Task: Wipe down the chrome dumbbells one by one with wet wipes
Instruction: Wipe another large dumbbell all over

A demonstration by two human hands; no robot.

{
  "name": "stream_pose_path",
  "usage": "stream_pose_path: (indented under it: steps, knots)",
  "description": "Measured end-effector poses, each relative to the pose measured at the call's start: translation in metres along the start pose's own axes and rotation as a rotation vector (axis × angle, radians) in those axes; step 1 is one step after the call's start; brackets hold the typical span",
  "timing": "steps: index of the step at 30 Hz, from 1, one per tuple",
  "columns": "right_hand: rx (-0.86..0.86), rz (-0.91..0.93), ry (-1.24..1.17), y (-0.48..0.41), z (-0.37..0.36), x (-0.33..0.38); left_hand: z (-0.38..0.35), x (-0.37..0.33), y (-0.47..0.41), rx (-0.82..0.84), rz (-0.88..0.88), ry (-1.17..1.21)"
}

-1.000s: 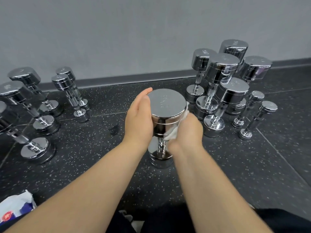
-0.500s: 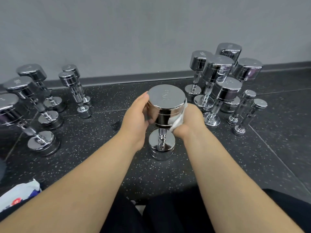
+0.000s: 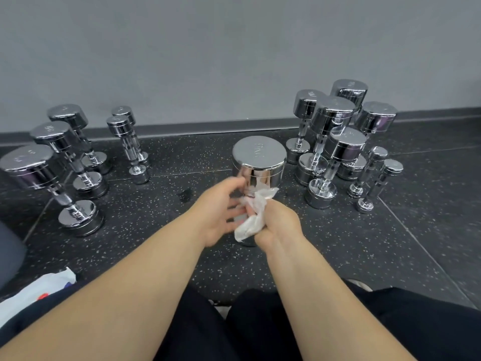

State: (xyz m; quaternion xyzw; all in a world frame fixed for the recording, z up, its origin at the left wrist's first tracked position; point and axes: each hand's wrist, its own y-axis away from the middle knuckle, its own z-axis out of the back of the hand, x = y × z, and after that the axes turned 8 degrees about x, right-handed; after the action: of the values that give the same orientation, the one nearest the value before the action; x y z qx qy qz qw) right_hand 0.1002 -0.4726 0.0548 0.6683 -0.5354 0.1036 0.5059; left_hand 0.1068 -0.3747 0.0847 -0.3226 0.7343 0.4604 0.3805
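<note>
A large chrome dumbbell [image 3: 259, 158] stands upright on the dark speckled floor at the middle. Both hands are low in front of it and hide its handle and most of its lower head. My right hand [image 3: 277, 225] grips a crumpled white wet wipe [image 3: 253, 217], which hangs just under the top head. My left hand [image 3: 220, 211] is blurred beside it, with the thumb up near the head's underside and curled fingers reaching to the wipe. Whether they hold the wipe or the handle is unclear.
Several chrome dumbbells [image 3: 335, 152] stand clustered at the right near the grey wall, with two small ones [image 3: 374, 175] beside them. Several more dumbbells [image 3: 59, 162] stand at the left. A white wipes packet [image 3: 33, 290] lies at the lower left, and my dark trousers [image 3: 260, 329] fill the bottom edge.
Both hands dropped from the dumbbell's top head to the handle level. The left hand let go of the head's side, and more of the wipe shows loose in the right hand.
</note>
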Motion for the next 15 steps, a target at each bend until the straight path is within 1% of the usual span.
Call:
stream_pose_path:
  steps: [2,3,6,8,9,12,13,15]
  knots:
    - [0.032,0.012,0.083,0.007,0.000,-0.002,0.000,0.004,0.004,0.081,0.075,-0.126]
    - [0.016,0.006,0.101,0.008,0.002,-0.003,0.000,0.005,0.005,0.089,0.077,-0.136]
    - [-0.056,-0.023,0.125,0.022,0.009,-0.002,0.002,0.006,0.005,0.076,0.058,-0.151]
    - [-0.038,0.006,0.086,0.025,0.009,0.000,0.000,0.006,0.005,0.052,0.052,-0.166]
    - [-0.017,0.029,0.038,0.025,0.010,0.001,-0.001,0.007,0.005,0.004,0.027,-0.163]
    - [0.001,0.081,-0.047,0.033,0.008,0.010,0.007,0.005,-0.009,-0.250,-0.116,-0.073]
    - [-0.020,0.113,-0.071,0.032,0.008,0.014,0.010,0.002,-0.013,-0.311,-0.146,-0.017]
    - [-0.102,0.174,-0.087,0.029,0.010,0.022,0.012,-0.003,-0.023,-0.376,-0.183,0.096]
